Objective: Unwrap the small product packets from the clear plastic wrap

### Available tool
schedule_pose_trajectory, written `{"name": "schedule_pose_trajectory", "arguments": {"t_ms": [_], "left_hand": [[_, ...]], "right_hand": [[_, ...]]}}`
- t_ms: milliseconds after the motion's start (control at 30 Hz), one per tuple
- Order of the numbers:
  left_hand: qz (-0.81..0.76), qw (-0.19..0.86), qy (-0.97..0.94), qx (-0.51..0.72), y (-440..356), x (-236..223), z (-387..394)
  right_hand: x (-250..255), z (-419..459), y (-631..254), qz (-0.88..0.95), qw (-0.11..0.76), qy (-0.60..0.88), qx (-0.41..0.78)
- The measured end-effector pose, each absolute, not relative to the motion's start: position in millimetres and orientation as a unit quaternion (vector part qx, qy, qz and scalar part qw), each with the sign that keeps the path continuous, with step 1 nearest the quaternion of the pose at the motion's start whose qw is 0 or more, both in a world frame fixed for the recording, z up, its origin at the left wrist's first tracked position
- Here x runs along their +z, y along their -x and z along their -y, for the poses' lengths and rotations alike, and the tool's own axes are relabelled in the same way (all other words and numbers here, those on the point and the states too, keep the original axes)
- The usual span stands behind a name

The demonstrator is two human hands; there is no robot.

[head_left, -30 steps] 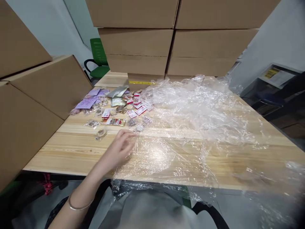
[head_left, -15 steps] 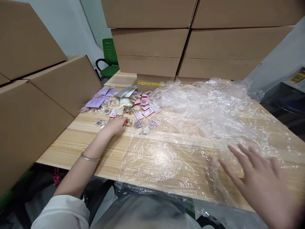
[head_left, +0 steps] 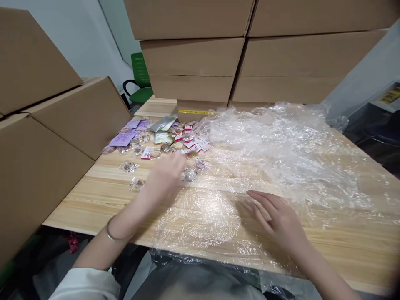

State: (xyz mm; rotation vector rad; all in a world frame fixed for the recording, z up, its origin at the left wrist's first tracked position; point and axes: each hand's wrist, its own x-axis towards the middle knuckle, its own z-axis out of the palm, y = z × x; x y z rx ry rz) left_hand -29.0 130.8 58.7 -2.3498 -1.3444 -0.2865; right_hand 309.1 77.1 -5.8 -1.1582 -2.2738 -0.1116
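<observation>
Stretched fwd w/ L hand (head_left: 165, 173), blurred & palm-down beside small packets (head_left: 190, 175); can't tell if gripping. Bent inward w/ R hand (head_left: 281, 216), fingers straight & unclenched, pointing L just above or on clear plastic wrap (head_left: 275, 146); can't tell which. Under both, pale wooden table (head_left: 90, 193), w/ wrap flat in front, bunched at back R, & more packets heaped at back L amid red-white cards (head_left: 146, 152) & purple packs (head_left: 123, 138). Beyond: cardboard boxes (head_left: 192, 60) stacked back & L, w/ green chair (head_left: 140, 71) in gap, plus bluish wall (head_left: 73, 35).
</observation>
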Motion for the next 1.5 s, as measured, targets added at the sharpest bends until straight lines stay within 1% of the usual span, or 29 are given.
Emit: {"name": "schedule_pose_trajectory", "arguments": {"t_ms": [67, 100, 200, 267, 333, 400, 467, 500, 567, 633, 733, 833, 933, 1033, 1100, 1200, 1233, 1300, 1367, 1433, 1500], "left_hand": [[0.287, 0.189, 0.93, -0.13, -15.6, 43.7, -100.9], [0.238, 0.183, 0.945, -0.127, -36.3, 32.7, -87.6], [0.139, 0.15, 0.973, -0.11, -79.6, -0.2, -64.2], [0.124, 0.084, 0.982, -0.112, -86.2, -10.2, -66.1], [0.176, -0.004, 0.974, -0.14, -73.7, -5.2, -82.6], [0.28, -0.066, 0.941, -0.178, -46.0, 11.0, -112.1], [0.407, -0.049, 0.89, -0.2, -9.9, 29.7, -151.1], [0.507, -0.038, 0.839, -0.194, 8.6, 37.2, -172.2], [0.649, 0.002, 0.749, -0.134, 41.3, 45.5, -213.8], [0.687, 0.024, 0.718, -0.11, 64.0, 45.2, -249.7], [0.699, 0.049, 0.71, -0.076, 77.1, 36.7, -288.2], [0.698, 0.058, 0.713, -0.033, 75.0, 28.4, -309.8], [0.697, 0.065, 0.714, -0.009, 72.7, 28.1, -315.0], [0.696, 0.078, 0.714, -0.002, 78.7, 40.0, -298.9], [0.696, 0.1, 0.711, -0.012, 84.7, 51.9, -273.6], [0.671, 0.152, 0.722, -0.071, 83.9, 61.5, -216.5], [0.65, 0.151, 0.739, -0.091, 78.7, 59.5, -194.7], [0.568, 0.1, 0.81, -0.11, 60.4, 46.0, -152.0], [0.421, 0.038, 0.903, -0.076, 35.0, 23.6, -117.0], [0.279, 0.026, 0.96, -0.027, 9.5, 0.9, -94.9], [0.213, 0.036, 0.976, -0.008, -8.2, -12.9, -86.5]], "right_hand": [[-7.5, -81.9, -308.2, 0.828, 0.332, 0.45, -0.015], [-9.0, -84.7, -308.7, 0.815, 0.35, 0.461, -0.003], [-17.7, -92.4, -309.9, 0.792, 0.367, 0.487, 0.023], [-25.7, -94.3, -308.7, 0.796, 0.359, 0.486, 0.03], [-32.5, -93.6, -306.0, 0.807, 0.348, 0.476, 0.039], [-36.5, -91.8, -303.3, 0.814, 0.344, 0.465, 0.052], [-37.7, -90.7, -301.5, 0.816, 0.338, 0.465, 0.067], [-37.7, -90.6, -301.0, 0.815, 0.334, 0.467, 0.075], [-37.7, -91.2, -300.7, 0.812, 0.329, 0.475, 0.086], [-38.1, -92.1, -300.6, 0.808, 0.331, 0.478, 0.091], [-38.7, -93.1, -300.1, 0.806, 0.333, 0.48, 0.094], [-37.1, -93.5, -299.3, 0.806, 0.334, 0.48, 0.094], [-34.3, -92.9, -299.7, 0.802, 0.336, 0.484, 0.094], [-32.5, -92.1, -301.5, 0.796, 0.346, 0.487, 0.095], [-31.4, -92.2, -303.0, 0.792, 0.36, 0.483, 0.097], [-27.1, -93.9, -305.1, 0.784, 0.382, 0.479, 0.103], [-24.6, -94.5, -305.6, 0.779, 0.39, 0.479, 0.103], [-17.7, -94.2, -306.7, 0.766, 0.414, 0.481, 0.1], [-9.1, -90.1, -308.5, 0.752, 0.43, 0.489, 0.104], [-0.4, -80.7, -312.9, 0.751, 0.416, 0.498, 0.124], [6.2, -65.6, -322.5, 0.775, 0.37, 0.493, 0.143]]}}
